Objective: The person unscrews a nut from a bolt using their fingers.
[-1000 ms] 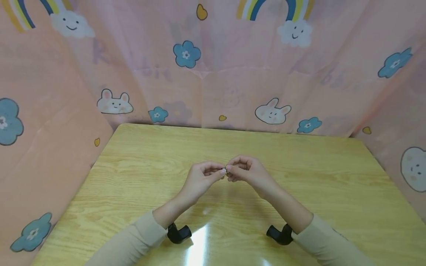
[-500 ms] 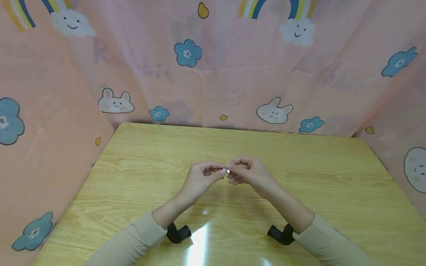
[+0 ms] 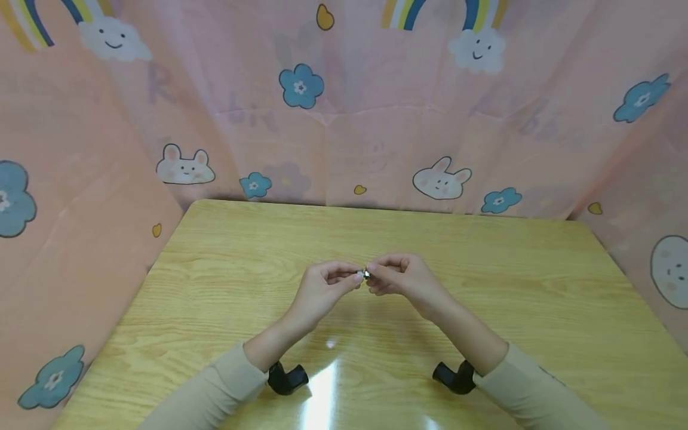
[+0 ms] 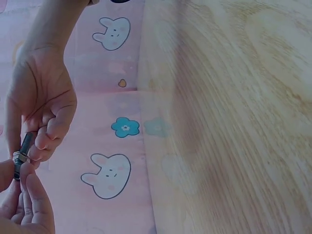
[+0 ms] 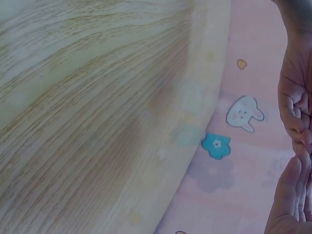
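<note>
A small metal bolt (image 4: pixel 25 144) with a threaded shank is held between the two hands, above the table. In the left wrist view, a nut (image 4: pixel 20 157) sits around the bolt. My left hand (image 3: pixel 325 292) pinches the bolt's lower end with thumb and fingers. My right hand (image 3: pixel 408 283) has its thumb and forefinger at the nut and the threaded end, with the other fingers curled in. From the head only a shiny bit of metal shows between the fingertips. The right wrist view catches both hands at its right edge, where the bolt is hidden.
Beneath the hands lies a wood-grain table (image 3: pixel 242 239) with a glossy surface. A pink printed cloth (image 3: pixel 344 143) hangs behind it and at both sides. Black wrist-worn pieces (image 3: pixel 287 378) stick out at both sleeve cuffs.
The right fingertips have shifted slightly at the bolt, and more shiny metal shows between the hands than a second ago. The left hand has stayed nearly still.
</note>
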A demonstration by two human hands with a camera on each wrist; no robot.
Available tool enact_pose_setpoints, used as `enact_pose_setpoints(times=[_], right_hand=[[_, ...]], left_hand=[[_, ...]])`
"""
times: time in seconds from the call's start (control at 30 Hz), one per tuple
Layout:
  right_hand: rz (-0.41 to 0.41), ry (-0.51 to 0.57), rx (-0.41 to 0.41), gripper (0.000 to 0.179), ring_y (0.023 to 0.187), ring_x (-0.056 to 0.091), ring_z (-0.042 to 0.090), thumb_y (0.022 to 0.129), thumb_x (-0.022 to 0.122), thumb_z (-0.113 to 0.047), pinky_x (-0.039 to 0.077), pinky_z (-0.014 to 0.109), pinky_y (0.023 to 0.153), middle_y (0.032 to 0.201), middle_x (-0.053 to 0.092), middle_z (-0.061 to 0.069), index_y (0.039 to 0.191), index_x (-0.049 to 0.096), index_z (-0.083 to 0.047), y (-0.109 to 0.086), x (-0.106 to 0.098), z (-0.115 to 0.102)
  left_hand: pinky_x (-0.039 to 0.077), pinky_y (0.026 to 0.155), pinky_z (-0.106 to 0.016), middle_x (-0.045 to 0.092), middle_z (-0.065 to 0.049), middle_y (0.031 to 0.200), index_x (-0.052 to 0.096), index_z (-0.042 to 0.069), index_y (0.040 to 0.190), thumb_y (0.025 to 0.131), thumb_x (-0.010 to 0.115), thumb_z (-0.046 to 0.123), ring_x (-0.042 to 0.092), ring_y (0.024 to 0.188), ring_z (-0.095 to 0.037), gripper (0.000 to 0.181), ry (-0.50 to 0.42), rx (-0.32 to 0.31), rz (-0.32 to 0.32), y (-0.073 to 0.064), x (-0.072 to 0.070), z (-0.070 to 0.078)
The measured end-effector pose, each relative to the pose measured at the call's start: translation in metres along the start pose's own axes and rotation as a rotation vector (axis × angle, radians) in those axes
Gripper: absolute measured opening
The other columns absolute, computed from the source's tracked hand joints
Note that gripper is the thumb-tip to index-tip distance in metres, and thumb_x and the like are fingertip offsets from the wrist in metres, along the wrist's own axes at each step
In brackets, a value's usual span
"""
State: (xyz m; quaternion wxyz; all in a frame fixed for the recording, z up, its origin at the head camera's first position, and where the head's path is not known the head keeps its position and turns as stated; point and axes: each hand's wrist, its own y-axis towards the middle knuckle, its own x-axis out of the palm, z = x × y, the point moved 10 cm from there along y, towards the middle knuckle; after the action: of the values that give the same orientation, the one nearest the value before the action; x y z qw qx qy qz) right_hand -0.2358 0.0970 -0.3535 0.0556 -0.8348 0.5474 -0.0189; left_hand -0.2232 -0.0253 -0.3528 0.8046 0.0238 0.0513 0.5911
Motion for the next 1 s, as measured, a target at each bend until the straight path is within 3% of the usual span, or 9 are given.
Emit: enact_pose_setpoints(times=[0.13, 0.3, 0.47, 0.57, 0.77, 1.0], right_hand=[[-0.008, 0.011, -0.021, 0.025, 0.080, 0.065, 0.017, 0.089, 0.063, -0.010, 0.054, 0.033, 0.078, 0.087, 0.067, 0.004, 0.104, 0.060, 0.009, 0.0000, 0.0006, -0.0020], [-0.011, -0.003, -0.052, 0.028, 0.086, 0.063, 0.017, 0.086, 0.065, -0.006, 0.052, 0.032, 0.082, 0.095, 0.064, 0.004, 0.108, 0.058, 0.008, -0.0003, 0.0008, -0.0057], [0.001, 0.006, -0.030, 0.030, 0.077, 0.065, 0.017, 0.092, 0.060, -0.015, 0.054, 0.035, 0.077, 0.088, 0.066, 0.007, 0.107, 0.057, 0.010, 0.0013, 0.0017, -0.0033], [-0.003, -0.001, -0.034, 0.025, 0.075, 0.065, 0.016, 0.091, 0.061, -0.012, 0.055, 0.035, 0.075, 0.085, 0.067, 0.007, 0.103, 0.060, 0.009, 0.0012, 0.0022, -0.0028], [-0.020, -0.063, -0.085, 0.030, 0.090, 0.061, 0.019, 0.084, 0.067, -0.006, 0.052, 0.033, 0.081, 0.100, 0.062, 0.008, 0.109, 0.057, 0.007, -0.0010, 0.0034, -0.0072], [-0.007, -0.054, -0.054, 0.026, 0.079, 0.065, 0.018, 0.093, 0.059, -0.015, 0.054, 0.037, 0.079, 0.088, 0.066, 0.008, 0.104, 0.057, 0.009, -0.0013, 0.0028, -0.0080]], left_hand=[[0.052, 0.082, -0.036, 0.066, -0.014, 0.097, 0.065, -0.003, 0.106, 0.090, 0.063, 0.016, 0.064, 0.092, -0.027, 0.024, -0.012, -0.024, 0.001, -0.0004, -0.0003, -0.0007], [0.052, 0.083, -0.038, 0.066, -0.015, 0.097, 0.065, -0.004, 0.105, 0.090, 0.063, 0.012, 0.063, 0.092, -0.031, 0.023, -0.028, -0.035, 0.005, 0.0001, -0.0009, -0.0024], [0.053, 0.082, -0.034, 0.066, -0.015, 0.097, 0.065, -0.004, 0.105, 0.090, 0.063, 0.013, 0.064, 0.091, -0.028, 0.023, -0.019, -0.025, 0.012, 0.0003, -0.0013, -0.0016], [0.053, 0.081, -0.032, 0.066, -0.016, 0.097, 0.066, -0.004, 0.105, 0.090, 0.063, 0.013, 0.065, 0.089, -0.024, 0.023, -0.018, -0.016, 0.008, -0.0004, -0.0009, 0.0007], [0.053, 0.080, -0.034, 0.066, -0.016, 0.096, 0.065, -0.005, 0.104, 0.089, 0.063, 0.010, 0.064, 0.088, -0.024, 0.022, -0.024, -0.003, 0.010, -0.0018, -0.0010, 0.0039], [0.053, 0.080, -0.033, 0.066, -0.016, 0.096, 0.065, -0.005, 0.104, 0.089, 0.064, 0.010, 0.065, 0.090, -0.028, 0.022, -0.028, -0.010, 0.024, -0.0027, -0.0022, 0.0042]])
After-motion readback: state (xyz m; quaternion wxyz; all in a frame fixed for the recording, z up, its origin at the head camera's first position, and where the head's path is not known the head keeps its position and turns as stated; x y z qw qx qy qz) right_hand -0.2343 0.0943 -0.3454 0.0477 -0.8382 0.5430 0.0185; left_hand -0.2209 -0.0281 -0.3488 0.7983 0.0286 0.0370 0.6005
